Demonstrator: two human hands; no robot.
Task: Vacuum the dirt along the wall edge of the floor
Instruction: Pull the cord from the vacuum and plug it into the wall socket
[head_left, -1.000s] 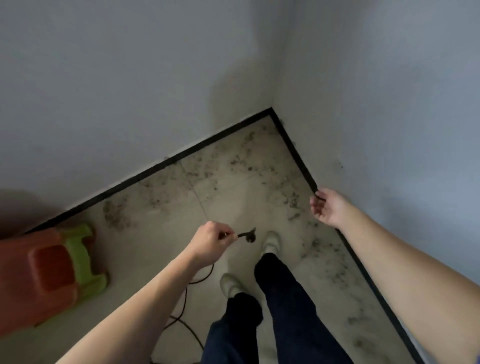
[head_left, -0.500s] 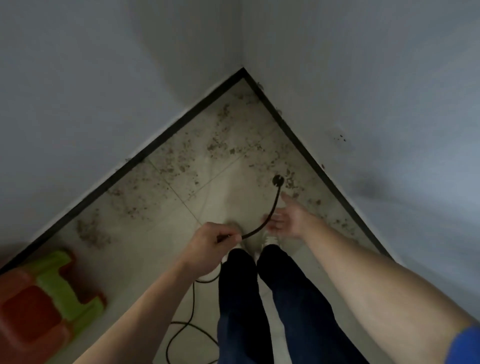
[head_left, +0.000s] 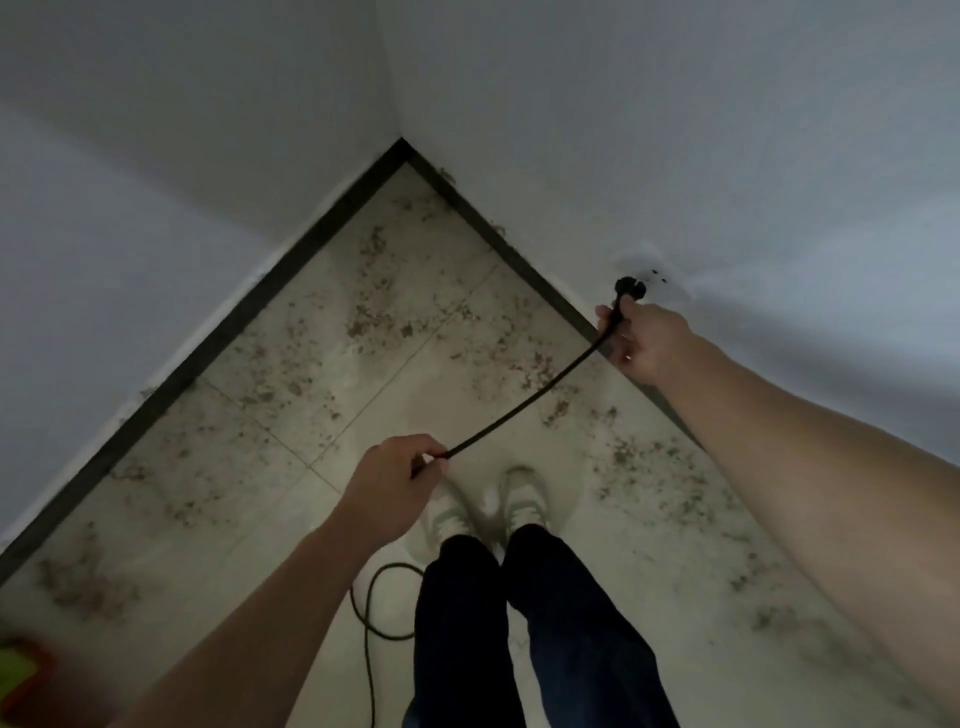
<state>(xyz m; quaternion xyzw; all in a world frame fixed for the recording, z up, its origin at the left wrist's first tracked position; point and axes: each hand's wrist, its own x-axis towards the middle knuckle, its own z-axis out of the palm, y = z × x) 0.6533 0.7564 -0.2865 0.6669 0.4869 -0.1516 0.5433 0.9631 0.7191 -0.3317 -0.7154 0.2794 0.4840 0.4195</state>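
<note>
A black power cord (head_left: 524, 402) stretches taut between my two hands. My left hand (head_left: 397, 480) pinches it low in the middle, above my shoes. My right hand (head_left: 641, 340) grips the cord just behind its black plug (head_left: 629, 287), which is held up against a white wall socket (head_left: 657, 278) on the right wall. Dark dirt (head_left: 374, 312) is scattered over the pale floor tiles, thickest along the black skirting (head_left: 218, 338) of both walls. No vacuum cleaner is in view.
The two white walls meet in a corner (head_left: 401, 143) straight ahead. Slack cord loops on the floor (head_left: 374, 608) beside my legs. A corner of an orange and green plastic stool (head_left: 21, 675) shows at the bottom left.
My right hand has taken the cord near the plug and carried it up and right to the wall socket. The left hand keeps its pinch. The view has tilted toward the right wall.
</note>
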